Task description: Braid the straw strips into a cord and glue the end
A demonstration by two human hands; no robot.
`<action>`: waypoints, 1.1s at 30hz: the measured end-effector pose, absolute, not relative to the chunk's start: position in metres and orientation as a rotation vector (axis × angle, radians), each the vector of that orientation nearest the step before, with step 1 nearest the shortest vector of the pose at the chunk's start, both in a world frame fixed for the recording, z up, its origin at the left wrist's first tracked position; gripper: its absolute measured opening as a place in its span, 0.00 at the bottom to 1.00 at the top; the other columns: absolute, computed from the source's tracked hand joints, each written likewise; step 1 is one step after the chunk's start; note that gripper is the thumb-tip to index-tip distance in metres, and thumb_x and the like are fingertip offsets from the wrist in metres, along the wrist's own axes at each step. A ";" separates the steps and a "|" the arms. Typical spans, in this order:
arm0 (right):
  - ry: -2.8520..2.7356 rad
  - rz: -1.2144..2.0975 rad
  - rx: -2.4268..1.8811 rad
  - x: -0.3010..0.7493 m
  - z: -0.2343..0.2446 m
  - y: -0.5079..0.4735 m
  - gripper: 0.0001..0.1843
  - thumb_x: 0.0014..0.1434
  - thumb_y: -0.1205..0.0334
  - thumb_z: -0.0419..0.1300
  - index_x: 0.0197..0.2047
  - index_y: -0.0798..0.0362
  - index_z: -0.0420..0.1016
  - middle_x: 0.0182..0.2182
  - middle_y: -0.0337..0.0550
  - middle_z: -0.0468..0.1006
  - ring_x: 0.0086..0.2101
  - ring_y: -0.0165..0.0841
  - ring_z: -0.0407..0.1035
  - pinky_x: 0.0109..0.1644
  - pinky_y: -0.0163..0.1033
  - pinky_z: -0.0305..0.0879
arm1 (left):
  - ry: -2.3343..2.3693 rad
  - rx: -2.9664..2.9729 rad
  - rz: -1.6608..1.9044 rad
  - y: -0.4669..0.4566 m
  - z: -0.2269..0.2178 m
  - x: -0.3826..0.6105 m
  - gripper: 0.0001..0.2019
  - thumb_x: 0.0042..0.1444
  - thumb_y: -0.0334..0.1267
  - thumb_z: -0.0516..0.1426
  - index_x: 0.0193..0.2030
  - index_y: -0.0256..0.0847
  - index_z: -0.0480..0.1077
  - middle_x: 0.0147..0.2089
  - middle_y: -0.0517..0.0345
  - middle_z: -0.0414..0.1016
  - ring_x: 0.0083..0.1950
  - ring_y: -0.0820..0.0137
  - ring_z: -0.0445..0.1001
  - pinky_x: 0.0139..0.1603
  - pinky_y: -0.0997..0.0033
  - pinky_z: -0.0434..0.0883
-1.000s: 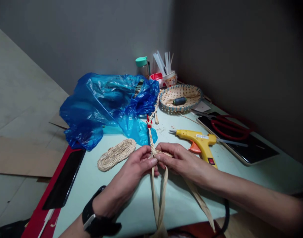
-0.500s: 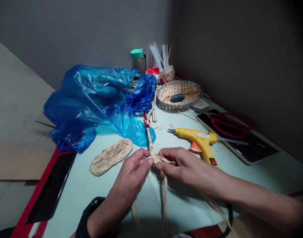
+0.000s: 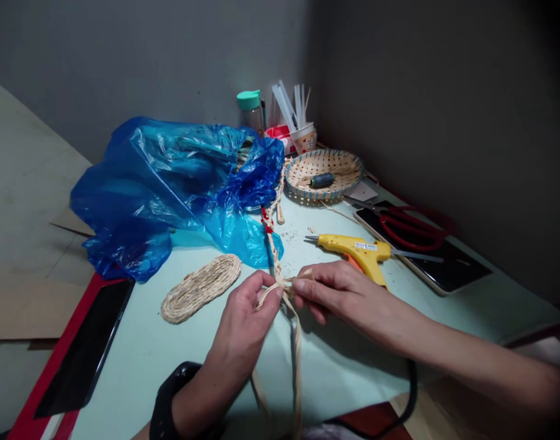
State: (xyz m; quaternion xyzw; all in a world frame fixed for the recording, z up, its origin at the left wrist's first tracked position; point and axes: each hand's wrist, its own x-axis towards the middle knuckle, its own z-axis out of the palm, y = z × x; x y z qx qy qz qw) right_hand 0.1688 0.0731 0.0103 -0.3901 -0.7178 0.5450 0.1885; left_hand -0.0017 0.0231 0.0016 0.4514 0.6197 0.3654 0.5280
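Note:
My left hand (image 3: 245, 318) and my right hand (image 3: 337, 290) meet at the middle of the pale green table (image 3: 170, 360), both pinching tan straw strands (image 3: 297, 342) where they join a plaited straw cord (image 3: 273, 250). The cord runs away from me to a red tie (image 3: 264, 219) and on toward the blue bag. Loose strands hang down past the table's near edge. A black watch sits on my left wrist. A flat oval coil of plaited straw (image 3: 201, 287) lies just left of my left hand.
A crumpled blue plastic bag (image 3: 170, 183) fills the back left. A yellow glue gun (image 3: 357, 250) lies beside my right hand. Behind it are red scissors (image 3: 408, 226) on a dark tablet, a woven basket (image 3: 323, 177), a cup of glue sticks (image 3: 302, 137) and a green-capped bottle (image 3: 250, 110).
The view has shifted a little. My fingers have worked the strands, folding one across to the right, and my left hand has dropped slightly lower on the plait.

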 end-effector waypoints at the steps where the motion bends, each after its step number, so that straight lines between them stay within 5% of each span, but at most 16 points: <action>1: -1.974 1.595 -1.091 0.168 0.010 0.069 0.19 0.66 0.55 0.50 0.28 0.54 0.72 0.19 0.35 0.71 0.23 0.26 0.61 0.29 0.34 0.53 | 1.479 1.065 0.874 0.022 0.003 0.000 0.11 0.56 0.46 0.57 0.32 0.42 0.62 0.19 0.69 0.58 0.19 0.79 0.51 0.19 0.78 0.48; 9: -2.129 1.514 -1.036 0.161 0.018 0.031 0.20 0.69 0.58 0.43 0.34 0.52 0.73 0.27 0.39 0.79 0.29 0.28 0.70 0.35 0.34 0.60 | 1.428 1.025 0.915 0.020 0.009 0.007 0.11 0.57 0.44 0.56 0.29 0.41 0.63 0.15 0.69 0.62 0.16 0.77 0.58 0.19 0.78 0.56; 12: -2.508 1.051 -1.075 0.158 0.015 0.022 0.15 0.66 0.62 0.45 0.46 0.57 0.70 0.29 0.45 0.79 0.25 0.33 0.71 0.28 0.38 0.57 | 1.426 0.999 0.921 0.021 0.005 0.004 0.11 0.56 0.44 0.57 0.30 0.40 0.64 0.14 0.69 0.62 0.15 0.78 0.58 0.19 0.79 0.55; 15: -2.884 0.407 -1.027 0.152 0.009 0.016 0.25 0.53 0.67 0.56 0.54 0.68 0.66 0.26 0.50 0.77 0.19 0.38 0.69 0.19 0.41 0.46 | 1.362 0.888 0.942 0.021 0.003 0.002 0.10 0.56 0.42 0.58 0.32 0.39 0.63 0.21 0.63 0.71 0.15 0.83 0.50 0.17 0.80 0.47; 20: -2.990 -0.078 -0.915 0.143 0.007 0.011 0.14 0.49 0.71 0.58 0.42 0.63 0.74 0.25 0.50 0.75 0.18 0.37 0.67 0.17 0.41 0.41 | 1.124 0.697 1.009 0.018 0.005 0.002 0.09 0.58 0.39 0.58 0.35 0.39 0.61 0.31 0.54 0.78 0.18 0.84 0.48 0.17 0.81 0.46; 24: -2.918 0.206 -0.847 0.152 0.016 0.016 0.09 0.59 0.66 0.54 0.39 0.57 0.75 0.27 0.47 0.75 0.22 0.37 0.68 0.22 0.41 0.51 | 1.095 0.692 1.035 0.017 0.008 -0.002 0.08 0.58 0.37 0.58 0.38 0.39 0.61 0.29 0.57 0.76 0.17 0.84 0.48 0.17 0.81 0.45; 27: -2.701 0.687 -0.951 0.166 0.028 0.028 0.17 0.68 0.57 0.46 0.35 0.51 0.73 0.28 0.43 0.75 0.26 0.32 0.68 0.29 0.38 0.57 | 1.031 0.670 1.055 0.017 0.010 -0.005 0.07 0.58 0.35 0.58 0.39 0.38 0.62 0.26 0.61 0.73 0.17 0.85 0.46 0.17 0.81 0.42; 33: -2.314 1.039 -1.087 0.175 0.032 0.052 0.15 0.67 0.53 0.49 0.40 0.47 0.75 0.23 0.35 0.74 0.25 0.28 0.67 0.32 0.36 0.57 | 1.029 0.649 1.050 0.017 0.011 -0.006 0.05 0.59 0.33 0.57 0.39 0.37 0.63 0.25 0.62 0.72 0.17 0.86 0.45 0.17 0.82 0.42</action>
